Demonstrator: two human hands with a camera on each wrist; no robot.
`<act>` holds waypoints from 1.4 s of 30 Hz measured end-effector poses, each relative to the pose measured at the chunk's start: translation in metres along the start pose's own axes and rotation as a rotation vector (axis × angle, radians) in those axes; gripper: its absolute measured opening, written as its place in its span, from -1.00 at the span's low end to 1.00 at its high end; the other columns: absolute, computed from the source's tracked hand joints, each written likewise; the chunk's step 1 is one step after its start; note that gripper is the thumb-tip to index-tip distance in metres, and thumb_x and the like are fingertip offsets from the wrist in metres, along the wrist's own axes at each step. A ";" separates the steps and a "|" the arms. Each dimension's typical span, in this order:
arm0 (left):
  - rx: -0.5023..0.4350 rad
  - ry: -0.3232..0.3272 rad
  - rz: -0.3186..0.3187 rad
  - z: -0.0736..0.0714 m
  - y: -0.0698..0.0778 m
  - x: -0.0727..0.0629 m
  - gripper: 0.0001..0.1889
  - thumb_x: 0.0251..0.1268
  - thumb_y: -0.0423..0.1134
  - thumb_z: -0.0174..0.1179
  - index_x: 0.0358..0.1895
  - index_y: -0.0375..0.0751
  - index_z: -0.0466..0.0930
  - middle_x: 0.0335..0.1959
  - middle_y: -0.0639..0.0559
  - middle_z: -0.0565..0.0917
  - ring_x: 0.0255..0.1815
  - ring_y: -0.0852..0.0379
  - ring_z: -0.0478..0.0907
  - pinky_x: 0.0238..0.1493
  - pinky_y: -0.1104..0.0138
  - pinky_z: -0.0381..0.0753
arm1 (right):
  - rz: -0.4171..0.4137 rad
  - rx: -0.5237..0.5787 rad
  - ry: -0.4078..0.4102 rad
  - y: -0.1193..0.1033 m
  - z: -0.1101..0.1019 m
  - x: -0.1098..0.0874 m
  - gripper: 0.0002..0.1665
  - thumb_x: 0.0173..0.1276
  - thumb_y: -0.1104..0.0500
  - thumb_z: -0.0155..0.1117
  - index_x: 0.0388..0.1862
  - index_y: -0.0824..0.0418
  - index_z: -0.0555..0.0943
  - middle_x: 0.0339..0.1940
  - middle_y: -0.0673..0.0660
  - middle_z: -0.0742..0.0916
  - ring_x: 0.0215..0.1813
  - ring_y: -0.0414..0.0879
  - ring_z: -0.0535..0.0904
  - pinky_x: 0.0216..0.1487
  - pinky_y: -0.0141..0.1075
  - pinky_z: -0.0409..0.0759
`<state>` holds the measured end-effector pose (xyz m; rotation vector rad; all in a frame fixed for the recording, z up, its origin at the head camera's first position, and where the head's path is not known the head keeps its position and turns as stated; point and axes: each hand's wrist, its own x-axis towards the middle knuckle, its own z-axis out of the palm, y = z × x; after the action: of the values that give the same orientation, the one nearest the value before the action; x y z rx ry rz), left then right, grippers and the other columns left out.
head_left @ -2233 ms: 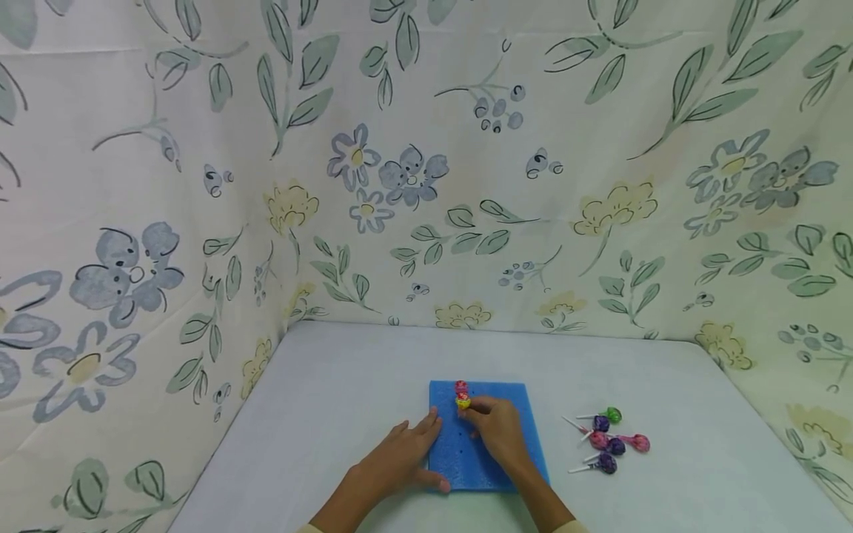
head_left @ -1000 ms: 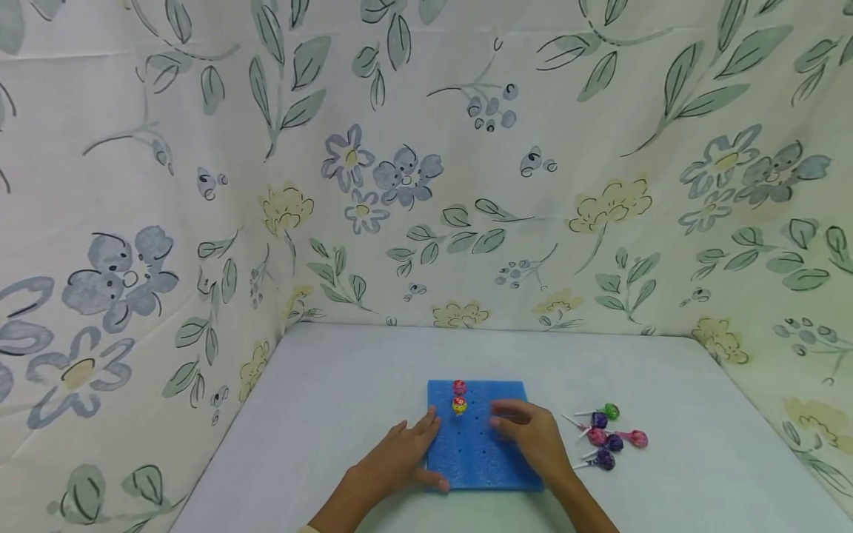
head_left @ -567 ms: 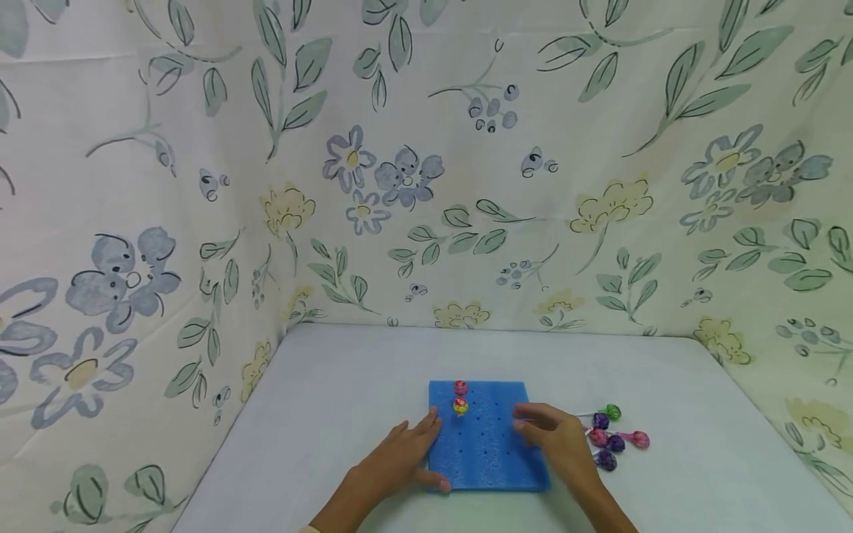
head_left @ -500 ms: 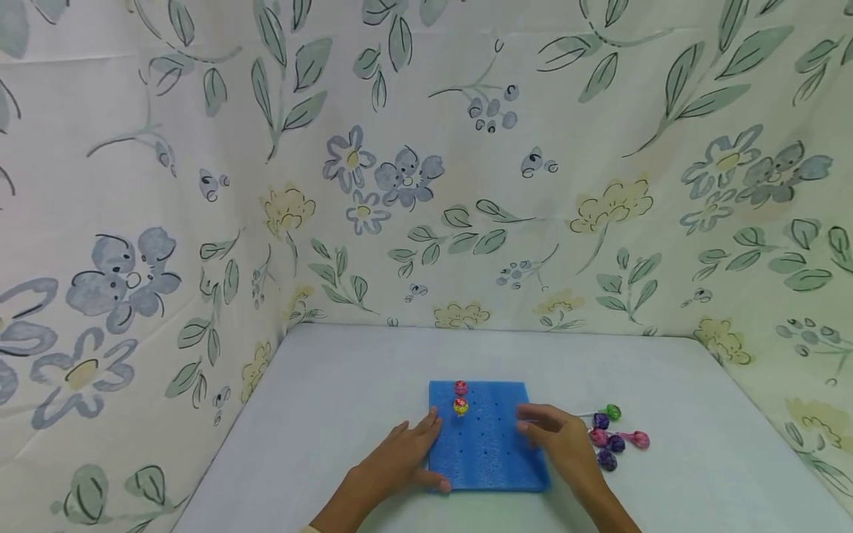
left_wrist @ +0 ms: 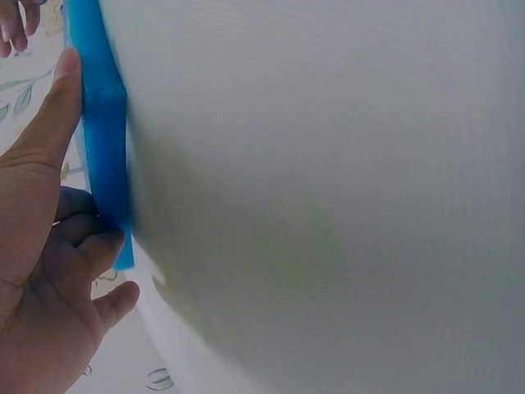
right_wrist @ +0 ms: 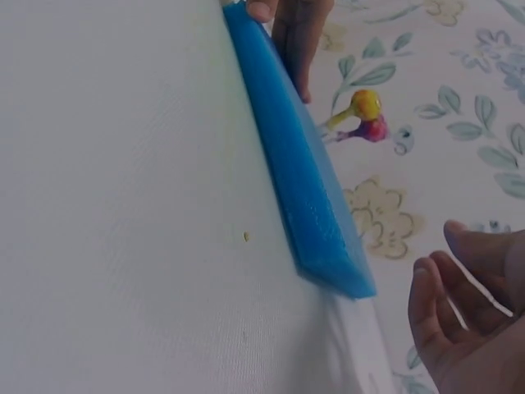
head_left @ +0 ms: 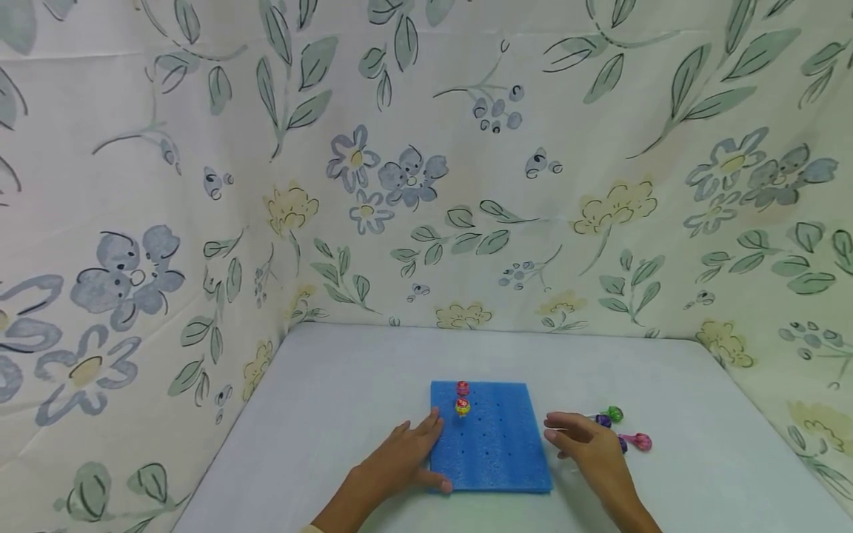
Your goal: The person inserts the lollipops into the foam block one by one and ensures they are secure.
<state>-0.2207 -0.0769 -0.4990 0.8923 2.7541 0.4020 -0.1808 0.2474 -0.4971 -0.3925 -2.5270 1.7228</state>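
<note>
A blue foam board with small holes lies on the table. Two lollipops stand upright in it near its far left corner, a red-pink one and, nearer, a yellow-and-red one. My left hand rests spread against the board, its fingers along the left edge and its thumb at the front edge. Off the board's right side hovers my right hand, fingers loosely bent and holding nothing. Close behind it lie loose lollipops: green, purple and pink; the hand hides others.
The white tabletop reaches back to a floral cloth, which also hangs along both sides. In the right wrist view, the foam board shows as a thick slab with the two lollipops rising above it.
My right hand lets go of the yellow-and-red lollipop, which now stands in the board, and moves right past the board's edge toward the loose lollipops. The left hand stays in place.
</note>
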 end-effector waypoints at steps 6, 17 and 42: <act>-0.012 -0.017 -0.021 -0.001 -0.001 -0.005 0.13 0.14 0.39 0.40 0.64 -0.26 0.27 0.70 -0.18 0.23 0.65 -0.12 0.30 0.59 -0.15 0.31 | -0.017 0.039 0.005 0.007 -0.008 -0.004 -0.52 0.41 0.13 0.53 0.24 0.30 0.72 0.11 0.21 0.83 -0.09 -0.19 0.79 -0.16 -0.31 0.77; -0.015 -0.015 -0.020 -0.001 -0.002 -0.006 0.12 0.16 0.41 0.37 0.64 -0.26 0.27 0.70 -0.17 0.22 0.65 -0.14 0.30 0.60 -0.15 0.30 | 0.000 -0.009 0.049 0.016 -0.029 -0.009 -0.48 0.37 0.13 0.57 0.25 0.30 0.71 0.04 0.18 0.86 -0.13 -0.29 0.76 -0.19 -0.31 0.77; -0.004 -0.007 -0.014 0.001 -0.001 0.001 0.14 0.13 0.40 0.40 0.65 -0.25 0.26 0.70 -0.16 0.23 0.65 -0.12 0.31 0.60 -0.14 0.30 | 0.106 -0.211 0.077 0.040 -0.081 -0.008 -0.40 0.35 0.00 0.59 0.25 0.29 0.72 0.09 0.17 0.84 -0.19 -0.36 0.69 -0.24 -0.35 0.73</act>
<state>-0.2216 -0.0769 -0.5003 0.8710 2.7504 0.4011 -0.1509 0.3327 -0.5031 -0.6024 -2.6844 1.4438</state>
